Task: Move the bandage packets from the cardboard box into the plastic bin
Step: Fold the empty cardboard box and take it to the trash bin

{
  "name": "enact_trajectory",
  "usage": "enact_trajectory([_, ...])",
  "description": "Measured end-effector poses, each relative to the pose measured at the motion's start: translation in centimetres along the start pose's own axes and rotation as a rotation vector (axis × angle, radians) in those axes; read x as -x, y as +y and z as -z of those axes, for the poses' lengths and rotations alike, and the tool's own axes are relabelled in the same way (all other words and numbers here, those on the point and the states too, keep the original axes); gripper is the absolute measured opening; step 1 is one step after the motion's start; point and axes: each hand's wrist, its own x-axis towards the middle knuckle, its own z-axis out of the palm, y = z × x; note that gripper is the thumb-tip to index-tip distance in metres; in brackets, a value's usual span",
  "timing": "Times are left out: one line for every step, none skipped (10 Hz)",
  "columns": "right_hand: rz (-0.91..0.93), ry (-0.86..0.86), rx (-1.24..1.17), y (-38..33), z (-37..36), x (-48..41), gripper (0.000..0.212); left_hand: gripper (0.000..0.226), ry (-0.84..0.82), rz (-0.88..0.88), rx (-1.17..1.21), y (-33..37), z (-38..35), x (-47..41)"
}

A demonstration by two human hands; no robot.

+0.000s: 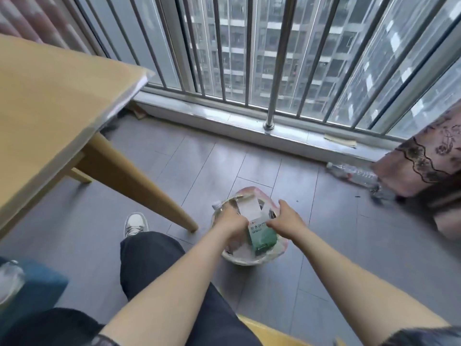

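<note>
Emptying box [263, 237] over bin [239, 260]: right hand [287, 219] clamped on box, left hand [233, 222] pinching packets [248, 207] at box mouth. Next: pull packets clear, drop into bin.

The bin [239, 261] stands on the floor [324, 245]. Over the bin, the left hand [233, 221] and the right hand [287, 219] hold a box [263, 237], and these three block most of its mouth. A cap [216, 204] pokes up at the bin's far left rim. Just left of the bin, a table leg [139, 186] slants down to the floor, with a shoe [136, 224] beyond it. Right of the bin and behind it lies open floor, where a hand can pass. Far behind the bin are a bottle [354, 174], a curtain [429, 156] and window bars [277, 71].
</note>
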Motion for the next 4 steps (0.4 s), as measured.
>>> enact_trajectory([0.006,0.024,-0.018,0.5,-0.4,-0.6,0.058,0.043,0.096,-0.107,-0.180,0.5,1.3,1.9])
enact_trajectory([0.045,0.032,-0.027,-0.6,-0.3,-1.0,0.051,0.027,0.204,-0.185,-0.125,1.2,3.5,3.3])
enact_trajectory([0.121,0.039,-0.093,-2.2,-0.5,-1.4,0.040,0.027,0.282,-0.301,-0.098,1.7,6.0,5.6])
enact_trajectory([0.314,0.092,-0.142,-5.2,-0.3,-0.1,0.027,0.030,0.340,-0.411,0.065,1.4,8.2,9.3])
